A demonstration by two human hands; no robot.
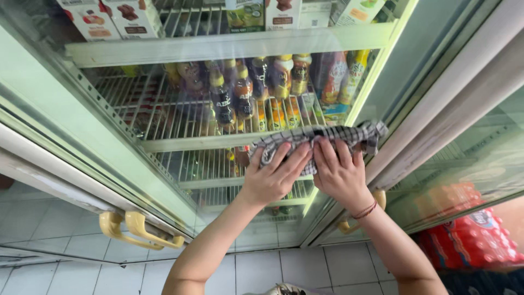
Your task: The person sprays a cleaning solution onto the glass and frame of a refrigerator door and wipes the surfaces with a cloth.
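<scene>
Both of my hands press a black-and-white checked cloth (pixel 316 137) flat against the glass door (pixel 164 175) of a drinks fridge. My left hand (pixel 275 176) lies on the cloth's left part with fingers spread. My right hand (pixel 337 172) lies beside it on the cloth's middle, a red string on its wrist. The cloth's right end hangs bunched past my fingers near the door's edge. Behind the glass stand several dark and orange drink bottles (pixel 243 95) on a white wire shelf (pixel 164 109).
Cartons (pixel 117 19) fill the top shelf. Yellow door handles (pixel 136 229) stick out at lower left, another (pixel 379 199) sits by my right wrist. A second glass door (pixel 469 164) is at right, with a wrapped pack of red-labelled bottles (pixel 475 240) below. White floor tiles (pixel 262 270) lie underneath.
</scene>
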